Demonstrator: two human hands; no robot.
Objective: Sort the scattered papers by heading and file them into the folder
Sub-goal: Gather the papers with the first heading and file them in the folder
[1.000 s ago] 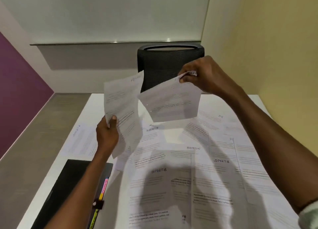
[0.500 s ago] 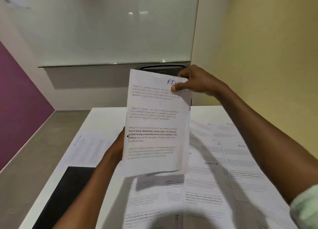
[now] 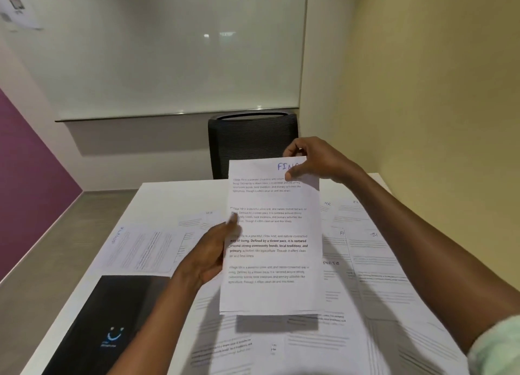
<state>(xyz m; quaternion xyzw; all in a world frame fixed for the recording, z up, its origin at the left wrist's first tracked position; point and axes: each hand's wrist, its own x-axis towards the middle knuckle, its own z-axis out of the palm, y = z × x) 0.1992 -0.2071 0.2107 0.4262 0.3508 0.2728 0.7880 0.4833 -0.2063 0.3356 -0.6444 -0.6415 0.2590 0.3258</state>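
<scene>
I hold a small stack of printed sheets (image 3: pixel 274 234) upright above the white table (image 3: pixel 174 197); the front sheet's blue handwritten heading starts "FIN". My right hand (image 3: pixel 309 160) pinches the top right corner, its thumb covering the rest of the heading. My left hand (image 3: pixel 211 250) grips the left edge, thumb on the front. Several more sheets (image 3: pixel 365 262) lie scattered flat on the table, headings such as "HR" and "SPORTS" partly readable. A black folder (image 3: pixel 112 318) with a blue smile logo lies shut at the near left.
A black mesh office chair (image 3: pixel 250 141) stands at the table's far end. One sheet (image 3: pixel 140 248) lies alone at the left, beyond the folder. A yellow wall runs close on the right, a purple wall stands at the left.
The two sheets held apart a second ago have been brought together into one stack, squared up in front of me. My view has tilted up slightly; both hands have kept their hold.
</scene>
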